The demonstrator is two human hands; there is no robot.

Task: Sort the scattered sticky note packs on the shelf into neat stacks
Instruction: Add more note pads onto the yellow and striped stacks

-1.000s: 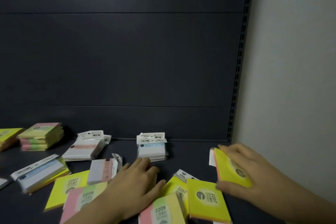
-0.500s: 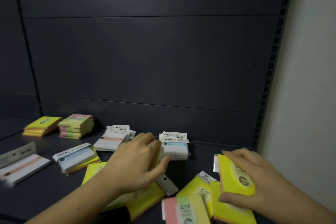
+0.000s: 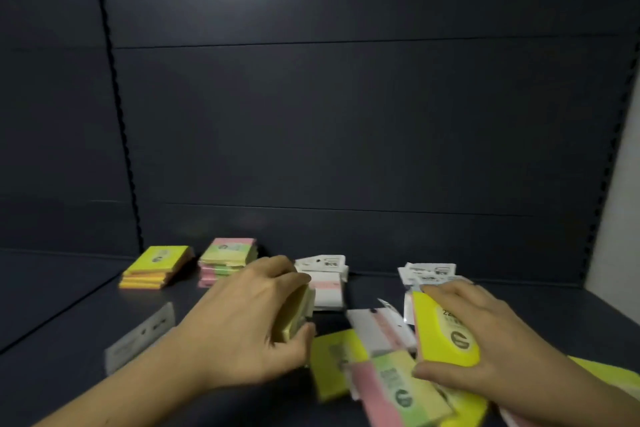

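Sticky note packs are seen scattered on a dark shelf (image 3: 519, 308). A pale yellow pack (image 3: 296, 315) is clasped by the left hand (image 3: 242, 319), pinched between curled fingers (image 3: 277, 270) above and thumb below. A bright yellow pack (image 3: 441, 329) is held on edge by the right hand (image 3: 485, 340), fingers across its top. Two neat stacks (image 3: 156, 265) are set behind.

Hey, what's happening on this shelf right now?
A person is sorting sticky note packs on a dark shelf. The left hand grips a pale yellow pack, and the right hand holds a bright yellow pack upright. Two neat stacks sit at the back left; loose packs lie in front.
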